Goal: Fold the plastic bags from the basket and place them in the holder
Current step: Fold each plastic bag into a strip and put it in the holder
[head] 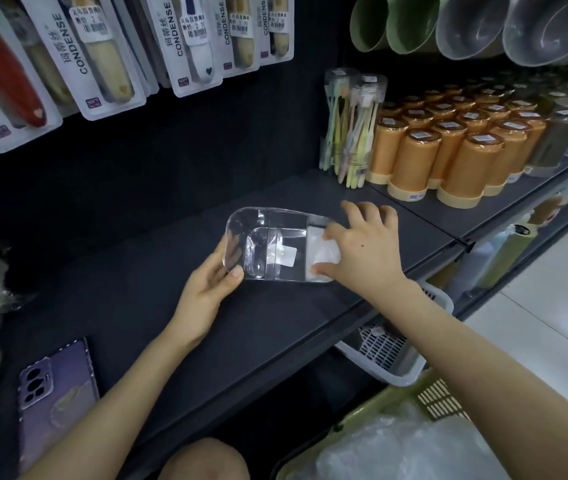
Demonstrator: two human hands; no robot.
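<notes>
A clear plastic holder point(258, 233) lies on its side on the dark shelf point(171, 323). My left hand point(206, 289) grips its rounded left end, thumb on the front edge. My right hand point(362, 247) presses a folded white plastic bag point(322, 252) into the holder's open right end, fingers spread over it. At the lower right a pale green basket point(428, 396) holds a heap of loose white plastic bags point(404, 448).
A phone in a purple case point(55, 393) lies on the shelf's left front. Orange cups point(449, 150) and packed toothbrushes point(352, 133) stand at the back right. Toothbrush packs point(95, 46) hang above. A white basket point(390, 344) sits under the shelf edge.
</notes>
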